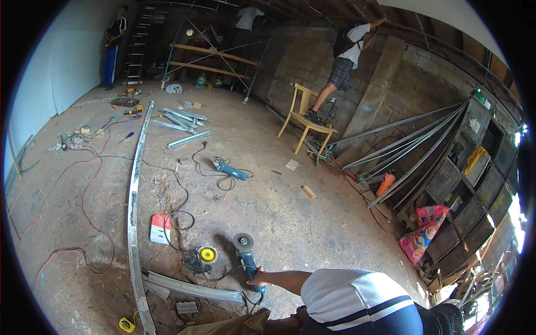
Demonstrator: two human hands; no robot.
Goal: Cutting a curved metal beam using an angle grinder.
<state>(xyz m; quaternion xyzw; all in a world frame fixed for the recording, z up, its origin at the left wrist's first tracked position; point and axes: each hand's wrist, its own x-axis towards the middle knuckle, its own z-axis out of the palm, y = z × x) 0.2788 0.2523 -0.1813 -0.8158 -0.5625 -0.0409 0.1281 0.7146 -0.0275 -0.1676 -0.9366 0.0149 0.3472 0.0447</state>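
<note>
A dark teal angle grinder (247,262) with a grey cutting disc stands on the concrete floor, low and centre. My right hand (257,278) is closed round the rear of its body, and the disc end points away from me. Left of the grinder lies a round yellow disc (208,255) on a dark patch of floor. A metal channel piece (195,287) runs left from just beside the hand, with a short metal offcut (187,307) below it. My left hand does not show; khaki cloth (234,325) and a bit of skin fill the lower edge.
A long metal strip (134,195) stretches along the left, near a yellow tape measure (127,324). Another grinder (230,170), cut metal channels (181,120) and trailing cords lie farther off. One person stands on a wooden chair (304,120); others are near scaffolding (215,53). Lockers (463,184) line the right.
</note>
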